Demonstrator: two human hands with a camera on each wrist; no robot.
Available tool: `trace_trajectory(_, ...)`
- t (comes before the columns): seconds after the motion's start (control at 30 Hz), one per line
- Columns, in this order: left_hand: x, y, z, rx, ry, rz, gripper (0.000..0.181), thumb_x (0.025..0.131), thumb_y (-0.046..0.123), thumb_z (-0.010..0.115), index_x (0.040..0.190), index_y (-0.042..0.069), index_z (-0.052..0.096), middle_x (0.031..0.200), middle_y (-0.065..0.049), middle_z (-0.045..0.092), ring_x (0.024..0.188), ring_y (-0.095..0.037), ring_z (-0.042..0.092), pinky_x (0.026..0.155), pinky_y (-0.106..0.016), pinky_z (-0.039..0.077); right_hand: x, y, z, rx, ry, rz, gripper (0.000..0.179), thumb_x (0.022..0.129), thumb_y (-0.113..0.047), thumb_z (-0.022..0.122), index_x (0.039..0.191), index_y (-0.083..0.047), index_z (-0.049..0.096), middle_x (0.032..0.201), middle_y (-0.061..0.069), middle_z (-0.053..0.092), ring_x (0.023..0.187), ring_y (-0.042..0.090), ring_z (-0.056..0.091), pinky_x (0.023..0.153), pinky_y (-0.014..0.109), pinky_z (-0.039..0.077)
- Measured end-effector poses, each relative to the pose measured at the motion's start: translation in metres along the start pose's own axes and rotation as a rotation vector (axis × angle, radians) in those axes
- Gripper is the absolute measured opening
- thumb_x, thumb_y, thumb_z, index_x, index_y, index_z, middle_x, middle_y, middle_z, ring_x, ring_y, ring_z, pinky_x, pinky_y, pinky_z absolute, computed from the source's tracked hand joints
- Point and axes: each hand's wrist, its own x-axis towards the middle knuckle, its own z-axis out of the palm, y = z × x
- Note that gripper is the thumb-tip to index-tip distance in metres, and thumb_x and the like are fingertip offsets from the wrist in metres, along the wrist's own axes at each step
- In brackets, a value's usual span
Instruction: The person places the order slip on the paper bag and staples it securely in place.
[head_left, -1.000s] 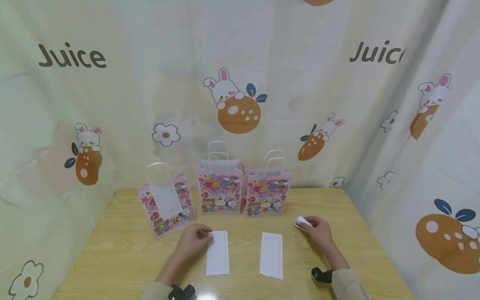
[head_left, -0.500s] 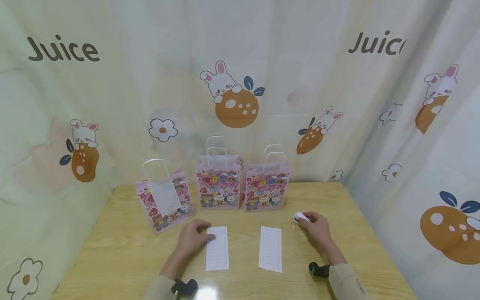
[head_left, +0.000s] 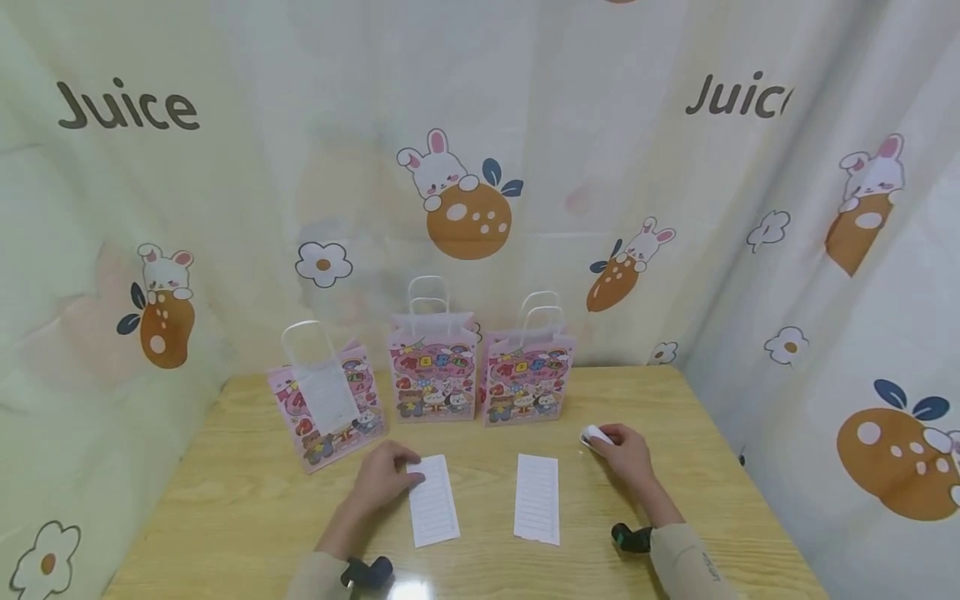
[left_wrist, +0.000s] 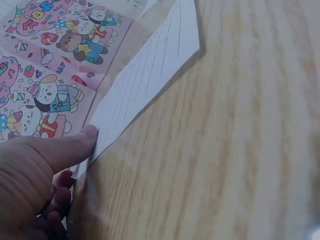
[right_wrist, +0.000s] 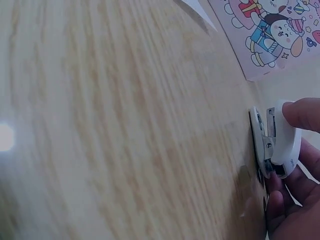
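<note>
A white lined paper slip lies left of the middle of the table, slightly turned. My left hand pinches its near-left edge; the left wrist view shows the thumb on top of the slip and fingers under its edge. On the right side my right hand holds a small white stapler. Seen from the right wrist, the stapler sits at the table surface between thumb and fingers, its arms apart at the front. A second lined slip lies flat between both hands.
Two pink cartoon paper bags, the middle bag and the right bag, stand upright at the back. Another pink bag leans at the left with a white slip on its front. Printed curtains surround the wooden table.
The left slip has turned a little, its top shifting left along with my left hand. My right hand stays around the stapler in nearly the same place. The head view has shifted slightly.
</note>
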Motion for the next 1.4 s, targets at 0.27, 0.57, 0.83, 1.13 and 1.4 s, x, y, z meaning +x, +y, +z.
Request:
trace_trajectory(0.27,-0.001,-0.002,0.005,-0.005,0.02,-0.017,0.036,0.072,0.017,0.086,0.104,0.004,0.073,0.094,-0.003,0.067,0.084,-0.019,0.058,0.077,-0.039,0.049,0.002,-0.001,0.0,-0.027,-0.027,-0.008,0.038,0.094,-0.02,0.065,0.12,0.007,0.057,0.116,0.025,0.059,0.108,0.037,0.053,0.095,0.053,0.04)
trace_trajectory(0.57,-0.002,0.004,0.006,-0.001,-0.003,-0.048,0.025,0.073,0.015,0.085,0.095,0.008,0.074,0.09,0.0,0.063,0.083,-0.016,0.055,0.078,-0.039,0.047,-0.003,-0.011,0.003,-0.152,0.026,-0.082,0.047,0.093,-0.021,0.065,0.125,0.01,0.05,0.126,0.033,0.047,0.115,0.046,0.046,0.097,0.057,0.038)
trace_trajectory(0.83,0.002,0.003,-0.004,-0.058,-0.011,-0.004,0.012,0.082,0.002,0.074,0.093,0.006,0.074,0.085,-0.001,0.067,0.076,-0.015,0.057,0.068,-0.033,0.048,-0.019,-0.068,0.032,-0.109,0.095,-0.35,0.035,0.087,-0.011,0.071,0.114,0.009,0.059,0.123,0.028,0.053,0.113,0.046,0.048,0.096,0.056,0.039)
trace_trajectory(1.13,0.011,0.004,-0.026,-0.14,0.027,-0.025,0.008,0.091,0.003,0.066,0.096,0.006,0.072,0.085,0.001,0.068,0.076,-0.013,0.059,0.067,-0.029,0.05,-0.025,-0.126,0.073,0.0,-0.088,-0.441,0.024,0.088,-0.009,0.07,0.11,0.0,0.066,0.11,0.014,0.064,0.098,0.031,0.059,0.079,0.042,0.051)
trace_trajectory(1.4,0.022,0.028,-0.049,-0.152,0.112,-0.023,0.005,0.089,0.009,0.072,0.092,0.007,0.075,0.086,0.0,0.069,0.07,-0.014,0.059,0.06,-0.027,0.05,-0.022,-0.176,0.093,0.041,-0.068,-0.529,0.028,0.089,-0.008,0.069,0.116,-0.002,0.063,0.106,0.008,0.065,0.092,0.022,0.062,0.078,0.035,0.054)
